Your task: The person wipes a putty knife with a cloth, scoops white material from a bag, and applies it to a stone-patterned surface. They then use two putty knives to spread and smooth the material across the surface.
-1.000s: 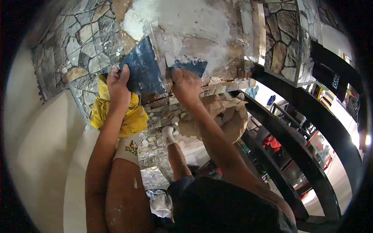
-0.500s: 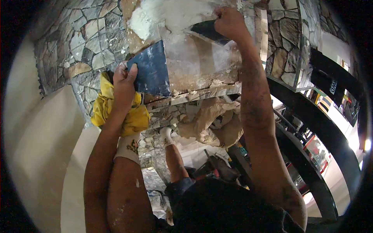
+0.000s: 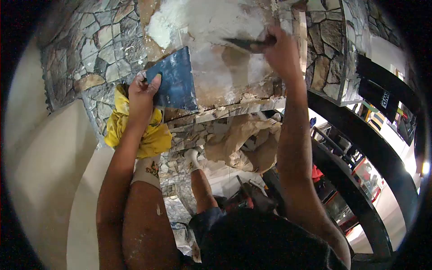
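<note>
My left hand (image 3: 144, 92) pinches the edge of a flat blue plate (image 3: 173, 81), which lies against the left part of a whitish, smeared surface (image 3: 207, 67). In my right hand (image 3: 282, 51) is a dark-bladed scraper (image 3: 246, 44), its blade pointing left over that surface. Thick pale paste (image 3: 163, 27) covers the upper left of the surface. A crumpled yellow cloth (image 3: 155, 139) lies beneath my left wrist.
Stone-patterned tiles (image 3: 105, 36) border the surface on the left. An open brown paper bag (image 3: 243, 146) is below its front edge. Curved black steps (image 3: 355, 175) run down the right side, and a stone-patterned pillar (image 3: 326, 49) rises beside them.
My right hand has moved down and slightly right with the scraper, whose blade now looks narrower. My left hand and the blue plate have barely shifted.
</note>
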A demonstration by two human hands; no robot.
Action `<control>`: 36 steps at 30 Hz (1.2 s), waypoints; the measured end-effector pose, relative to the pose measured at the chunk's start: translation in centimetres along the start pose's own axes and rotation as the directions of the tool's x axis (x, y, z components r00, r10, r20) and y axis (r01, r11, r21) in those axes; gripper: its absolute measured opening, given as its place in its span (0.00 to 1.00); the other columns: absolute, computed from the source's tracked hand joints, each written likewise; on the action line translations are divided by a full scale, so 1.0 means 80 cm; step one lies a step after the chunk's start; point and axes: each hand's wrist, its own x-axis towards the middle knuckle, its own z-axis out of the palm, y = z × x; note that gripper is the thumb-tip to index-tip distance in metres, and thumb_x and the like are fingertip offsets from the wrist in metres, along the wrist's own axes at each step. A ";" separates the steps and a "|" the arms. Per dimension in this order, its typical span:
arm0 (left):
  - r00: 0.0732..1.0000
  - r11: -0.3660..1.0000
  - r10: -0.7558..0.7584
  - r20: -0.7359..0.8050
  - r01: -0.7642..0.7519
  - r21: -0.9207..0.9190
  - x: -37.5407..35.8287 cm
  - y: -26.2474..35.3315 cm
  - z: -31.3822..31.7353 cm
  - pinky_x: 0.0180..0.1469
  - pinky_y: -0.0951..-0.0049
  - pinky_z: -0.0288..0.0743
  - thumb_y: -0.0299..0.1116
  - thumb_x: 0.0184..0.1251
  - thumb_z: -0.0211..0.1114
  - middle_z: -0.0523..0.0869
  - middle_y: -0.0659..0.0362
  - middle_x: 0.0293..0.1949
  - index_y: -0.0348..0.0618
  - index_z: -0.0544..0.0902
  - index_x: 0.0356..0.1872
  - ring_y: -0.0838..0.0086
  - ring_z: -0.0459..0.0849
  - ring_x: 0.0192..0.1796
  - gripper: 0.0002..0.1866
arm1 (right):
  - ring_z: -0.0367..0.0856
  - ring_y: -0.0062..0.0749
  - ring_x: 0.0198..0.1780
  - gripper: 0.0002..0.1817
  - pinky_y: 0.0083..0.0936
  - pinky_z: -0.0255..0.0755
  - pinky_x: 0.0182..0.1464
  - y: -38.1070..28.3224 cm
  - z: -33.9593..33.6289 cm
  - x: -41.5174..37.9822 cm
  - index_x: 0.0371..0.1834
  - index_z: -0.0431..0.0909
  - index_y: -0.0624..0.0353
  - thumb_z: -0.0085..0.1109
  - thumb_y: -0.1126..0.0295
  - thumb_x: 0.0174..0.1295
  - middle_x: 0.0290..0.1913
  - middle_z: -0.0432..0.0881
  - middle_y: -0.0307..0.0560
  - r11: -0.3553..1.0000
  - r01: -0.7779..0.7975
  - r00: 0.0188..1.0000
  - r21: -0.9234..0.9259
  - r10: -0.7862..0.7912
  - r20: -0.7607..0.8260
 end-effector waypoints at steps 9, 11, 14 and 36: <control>0.825 0.433 0.373 0.424 -0.559 0.707 0.016 0.165 0.106 0.31 0.71 0.72 0.35 0.49 0.69 0.82 0.55 0.23 0.35 0.81 0.25 0.71 0.81 0.26 0.12 | 0.70 0.40 0.32 0.11 0.32 0.64 0.31 -0.023 0.025 -0.075 0.19 0.72 0.60 0.56 0.87 0.30 0.27 0.72 0.45 0.901 0.419 0.848 -0.110 -0.432 -0.306; 0.680 0.271 0.456 0.574 -0.720 0.638 0.022 0.173 0.140 0.31 0.68 0.73 0.36 0.47 0.69 0.82 0.51 0.23 0.34 0.81 0.25 0.63 0.81 0.26 0.14 | 0.69 0.41 0.30 0.12 0.32 0.64 0.31 -0.027 0.022 -0.070 0.18 0.70 0.60 0.55 0.87 0.28 0.27 0.72 0.44 0.892 0.436 0.826 -0.123 -0.451 -0.339; 0.616 0.155 0.419 0.667 -0.773 0.616 0.029 0.175 0.179 0.32 0.64 0.73 0.34 0.45 0.67 0.80 0.46 0.24 0.34 0.80 0.24 0.53 0.80 0.28 0.12 | 0.69 0.42 0.30 0.13 0.32 0.63 0.30 -0.031 0.011 -0.061 0.18 0.70 0.61 0.54 0.86 0.24 0.27 0.73 0.44 0.861 0.496 0.784 -0.109 -0.498 -0.371; 0.643 0.056 0.386 0.662 -0.732 0.679 0.088 0.142 0.215 0.37 0.61 0.75 0.31 0.45 0.60 0.80 0.49 0.26 0.39 0.80 0.22 0.54 0.80 0.34 0.07 | 0.72 0.42 0.32 0.14 0.31 0.66 0.31 -0.005 -0.014 -0.058 0.20 0.72 0.61 0.55 0.85 0.24 0.27 0.73 0.44 0.908 0.419 0.865 -0.013 -0.403 -0.299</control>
